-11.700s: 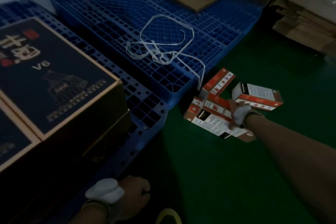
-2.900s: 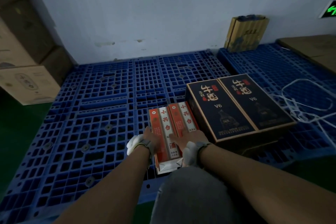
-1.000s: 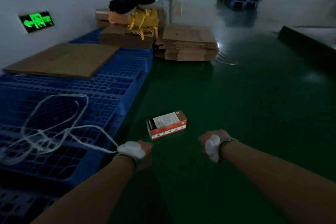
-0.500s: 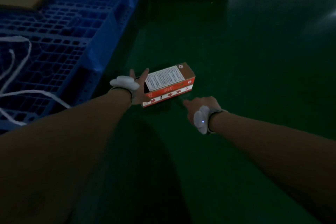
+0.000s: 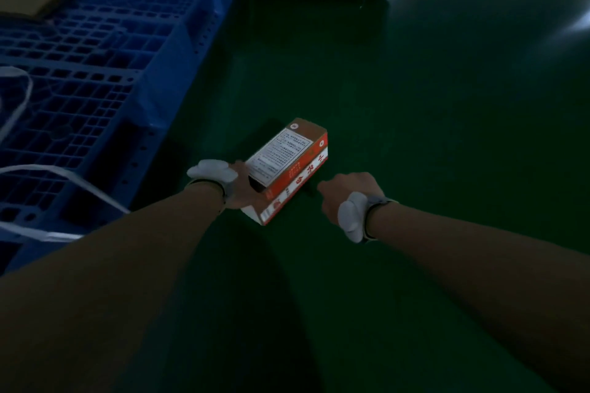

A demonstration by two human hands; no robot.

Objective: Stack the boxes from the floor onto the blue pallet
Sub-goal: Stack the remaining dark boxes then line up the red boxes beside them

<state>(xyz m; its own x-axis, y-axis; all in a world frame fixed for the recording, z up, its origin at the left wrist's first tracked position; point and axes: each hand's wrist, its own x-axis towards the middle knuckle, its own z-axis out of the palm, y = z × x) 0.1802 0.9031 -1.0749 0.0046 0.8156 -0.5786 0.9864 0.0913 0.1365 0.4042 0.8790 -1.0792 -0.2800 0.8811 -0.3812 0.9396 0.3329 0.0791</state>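
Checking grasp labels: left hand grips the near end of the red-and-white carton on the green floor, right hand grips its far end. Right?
Not quite. In the head view the right hand touches nothing; it hovers beside the red-and-white carton. Only the left hand grips its near end, over the green floor.

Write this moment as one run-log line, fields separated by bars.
phase: pickup | left hand: gripping near end of red box | right hand: beside box, not holding | blue pallet: left of box
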